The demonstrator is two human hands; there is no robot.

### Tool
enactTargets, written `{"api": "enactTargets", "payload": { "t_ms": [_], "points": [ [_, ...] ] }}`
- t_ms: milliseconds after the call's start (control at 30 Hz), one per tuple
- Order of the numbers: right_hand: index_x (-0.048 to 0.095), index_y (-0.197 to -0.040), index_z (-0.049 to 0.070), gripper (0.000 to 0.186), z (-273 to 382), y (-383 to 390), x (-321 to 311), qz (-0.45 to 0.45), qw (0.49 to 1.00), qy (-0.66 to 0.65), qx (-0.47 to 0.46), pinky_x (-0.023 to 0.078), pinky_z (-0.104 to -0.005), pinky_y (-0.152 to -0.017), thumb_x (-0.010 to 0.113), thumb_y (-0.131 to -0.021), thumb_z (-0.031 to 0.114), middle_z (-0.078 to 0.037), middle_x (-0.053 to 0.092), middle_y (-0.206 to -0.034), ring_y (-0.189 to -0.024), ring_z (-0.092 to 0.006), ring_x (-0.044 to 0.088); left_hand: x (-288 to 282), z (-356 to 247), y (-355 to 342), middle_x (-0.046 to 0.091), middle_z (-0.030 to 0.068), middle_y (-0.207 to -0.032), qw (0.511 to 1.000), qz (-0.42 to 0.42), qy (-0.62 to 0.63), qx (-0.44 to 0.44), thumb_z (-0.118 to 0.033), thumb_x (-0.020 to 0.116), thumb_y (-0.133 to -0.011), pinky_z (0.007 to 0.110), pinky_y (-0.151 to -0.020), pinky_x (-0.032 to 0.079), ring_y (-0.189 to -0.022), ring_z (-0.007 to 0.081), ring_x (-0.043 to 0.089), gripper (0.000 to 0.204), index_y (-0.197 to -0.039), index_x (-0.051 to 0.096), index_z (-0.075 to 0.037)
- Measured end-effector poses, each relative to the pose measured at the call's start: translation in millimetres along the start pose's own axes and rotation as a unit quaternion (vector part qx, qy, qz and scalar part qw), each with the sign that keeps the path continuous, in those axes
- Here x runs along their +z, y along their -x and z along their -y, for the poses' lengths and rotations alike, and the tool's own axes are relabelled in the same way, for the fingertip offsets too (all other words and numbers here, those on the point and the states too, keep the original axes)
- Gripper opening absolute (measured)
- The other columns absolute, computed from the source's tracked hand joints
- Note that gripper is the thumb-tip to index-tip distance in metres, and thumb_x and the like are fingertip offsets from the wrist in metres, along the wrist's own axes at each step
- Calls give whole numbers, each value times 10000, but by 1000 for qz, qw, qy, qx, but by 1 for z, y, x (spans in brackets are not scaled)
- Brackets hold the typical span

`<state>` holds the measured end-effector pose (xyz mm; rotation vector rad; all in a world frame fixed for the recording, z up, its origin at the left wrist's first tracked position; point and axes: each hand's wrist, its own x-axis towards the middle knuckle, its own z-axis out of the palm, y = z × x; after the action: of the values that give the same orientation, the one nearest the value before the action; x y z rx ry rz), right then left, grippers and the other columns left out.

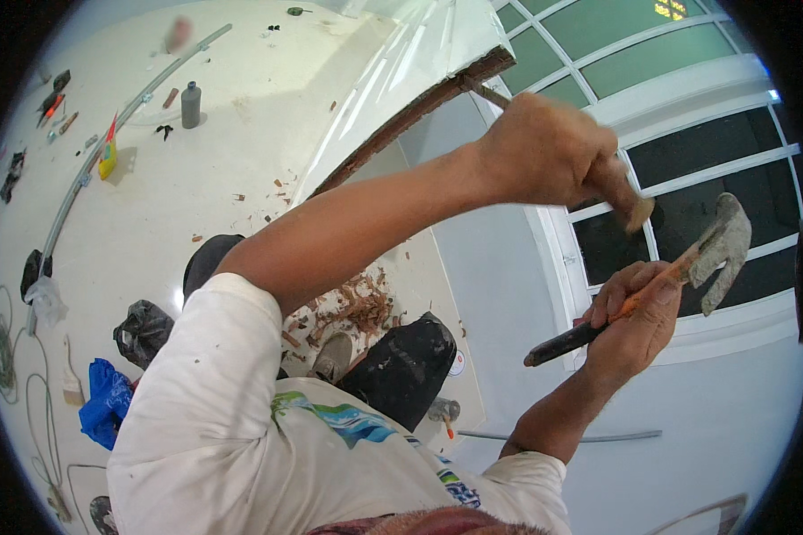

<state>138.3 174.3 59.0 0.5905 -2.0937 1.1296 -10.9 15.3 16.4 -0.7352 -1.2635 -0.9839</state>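
My left hand [549, 147] is closed round a chisel [635, 212]. The butt of its wooden handle sticks out below the fist, and its blade meets the bare brown edge of a white wooden door [379, 107] near the corner. In my right hand [635, 316] is a claw hammer [724, 245], gripped around the middle of its orange and black handle. The hammer's worn grey head is raised at the right, apart from the chisel's butt. Part of the blade is hidden behind my left fist.
Wood chips [357, 308] litter the pale floor by my shoe [333, 357]. A grey bottle [190, 105], a long metal strip [107, 152], a paintbrush [71, 382], a blue bag [107, 403] and a black bag [143, 332] lie to the left. A white-framed window [678, 160] stands right.
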Motion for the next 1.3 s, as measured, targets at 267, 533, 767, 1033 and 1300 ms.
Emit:
{"api": "enactTargets", "payload": {
  "t_ms": [267, 533, 767, 1033, 1300],
  "points": [
    [502, -894, 103, 477, 10, -16, -8, 3, 997, 13, -75, 360, -220, -368, 422, -1098, 527, -24, 480, -626, -457, -69, 430, 27, 28, -16, 628, 40, -590, 988, -137, -52, -41, -283, 835, -840, 343, -484, 468, -506, 189, 632, 246, -723, 664, -149],
    [572, -983, 75, 400, -18, -37, -49, 19, 970, 144, -197, 525, -238, -498, 490, -1095, 450, -84, 601, -755, -632, -107, 623, 29, 28, -36, 609, 65, -569, 974, -207, -40, -82, -291, 828, -829, 338, -455, 451, -486, 194, 619, 279, -690, 651, -127],
    [619, -1107, 80, 359, -1, -59, 3, 88, 966, 169, -175, 421, -237, -460, 400, -1134, 362, -33, 551, -728, -567, -101, 552, 23, 44, -33, 615, 71, -572, 967, -210, -107, -97, -268, 824, -794, 339, -463, 471, -493, 213, 632, 241, -701, 663, -115],
    [604, -971, 90, 379, -9, -76, 9, 96, 953, 254, -135, 376, -228, -422, 376, -1139, 342, -17, 515, -645, -505, -114, 501, 27, 47, -33, 639, 81, -603, 966, -209, -116, -102, -264, 832, -793, 351, -471, 494, -506, 217, 649, 236, -724, 678, -100],
    [602, -956, 86, 433, -2, -68, 13, 84, 957, 271, -52, 369, -247, -456, 389, -1135, 418, -1, 511, -675, -538, -89, 491, 28, 43, -35, 641, 92, -607, 965, -194, -131, -115, -268, 809, -824, 352, -492, 512, -521, 226, 661, 227, -746, 695, -87]
  ]
}}
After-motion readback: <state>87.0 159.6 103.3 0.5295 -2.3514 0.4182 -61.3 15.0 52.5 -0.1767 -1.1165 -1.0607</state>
